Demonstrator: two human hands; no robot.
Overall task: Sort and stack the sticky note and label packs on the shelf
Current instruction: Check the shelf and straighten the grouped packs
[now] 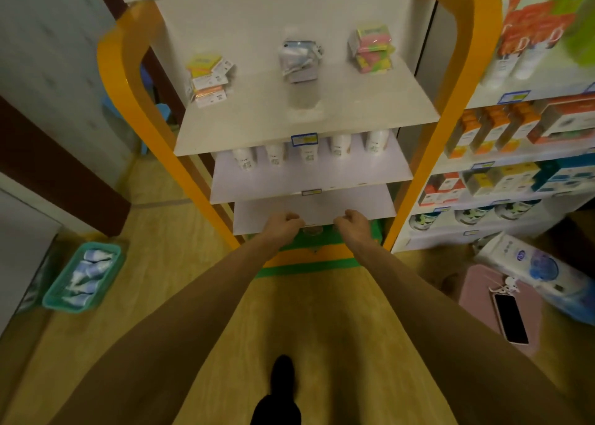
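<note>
On the upper white shelf [273, 125] stand three stacks: yellow and orange label packs [209, 78] at the left, bluish-white packs [299, 59] in the middle, pink and green sticky note packs [372, 49] at the right. Both my arms reach down and forward, far below that shelf. My left hand [285, 225] and my right hand [352, 222] hang with fingers curled in front of the lowest white shelf board, and I see nothing held in either. The two hands are a short gap apart.
White bottles [309, 154] line the second shelf. The orange frame [128, 70] flanks the unit. A teal basket [82, 278] of tubes sits on the floor at left. A pink stool with a phone [510, 318] stands at right, below shelves of boxed goods [515, 128].
</note>
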